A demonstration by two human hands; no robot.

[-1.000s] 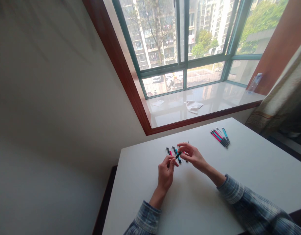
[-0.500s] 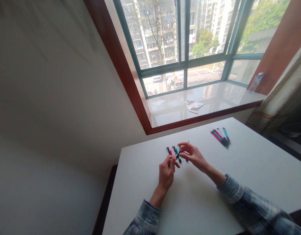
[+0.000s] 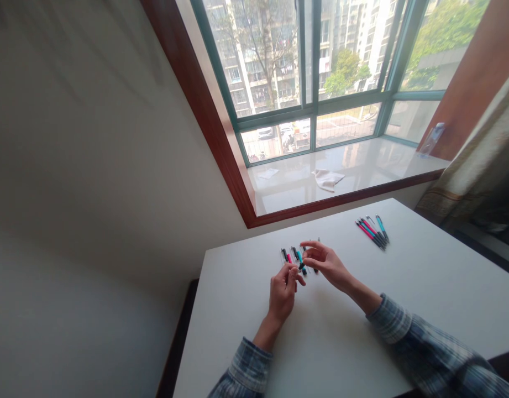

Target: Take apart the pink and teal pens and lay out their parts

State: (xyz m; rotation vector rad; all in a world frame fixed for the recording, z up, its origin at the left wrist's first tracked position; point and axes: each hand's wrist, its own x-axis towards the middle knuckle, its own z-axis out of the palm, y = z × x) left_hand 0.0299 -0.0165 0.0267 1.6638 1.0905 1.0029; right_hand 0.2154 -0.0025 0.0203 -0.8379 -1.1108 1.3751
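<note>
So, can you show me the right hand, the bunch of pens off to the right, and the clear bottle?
Right hand (image 3: 326,265): head view, back of the hand.
Bunch of pens (image 3: 372,234): head view, middle of the barrels.
Clear bottle (image 3: 432,140): head view, its body.

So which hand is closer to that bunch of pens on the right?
Right: the right hand is apart from the bunch, to its left; the left hand is farther left and lower in view.
</note>
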